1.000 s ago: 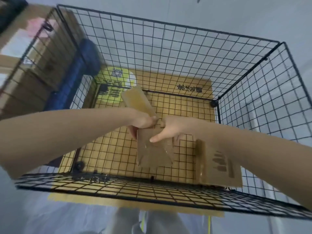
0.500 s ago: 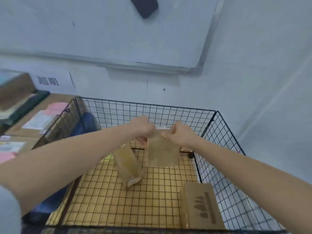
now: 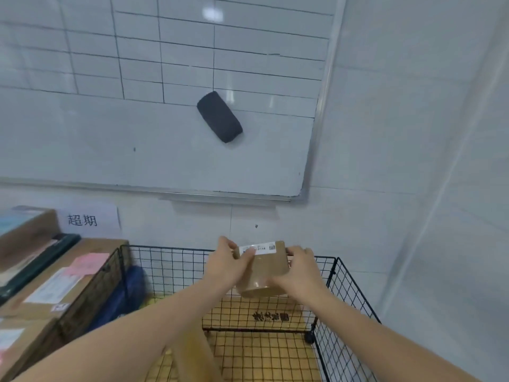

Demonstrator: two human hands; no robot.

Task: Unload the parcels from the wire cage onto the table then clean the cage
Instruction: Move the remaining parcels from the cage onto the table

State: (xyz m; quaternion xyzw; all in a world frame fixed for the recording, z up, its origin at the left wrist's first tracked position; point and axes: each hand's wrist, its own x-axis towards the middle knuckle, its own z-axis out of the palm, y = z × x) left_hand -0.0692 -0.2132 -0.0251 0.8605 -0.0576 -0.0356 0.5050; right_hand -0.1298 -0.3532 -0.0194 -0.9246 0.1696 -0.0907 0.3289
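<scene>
The left fingers [image 3: 226,244] curl over the top left corner of a brown parcel [image 3: 264,274], and the thumb lies across the end of a white label [image 3: 259,248] that runs along the parcel's upper edge. The right fingers [image 3: 298,252] wrap over the top right corner, with the thumb down the near face. So the left hand [image 3: 224,266] and the right hand [image 3: 300,274] both grip the parcel from its two sides, and it hangs tilted between them.

The parcel is in the air over the far edge of the wire cage [image 3: 345,296], clear of the cage floor. Both bare forearms reach in across the near side of the cage. A second brown parcel [image 3: 194,354] stands in the cage by its near left part, partly hidden under the left forearm.

A sheet of cardboard [image 3: 270,317] with dark print lies under the mesh floor. Something dark blue [image 3: 129,293] shows through the left wall of the cage; which side of the mesh it is on is unclear. Left of the cage are stacked boxes [image 3: 55,288] with labels. On the wall behind hang a paper sign [image 3: 88,219] and a whiteboard [image 3: 137,139] with a black eraser [image 3: 219,120] stuck to it.
</scene>
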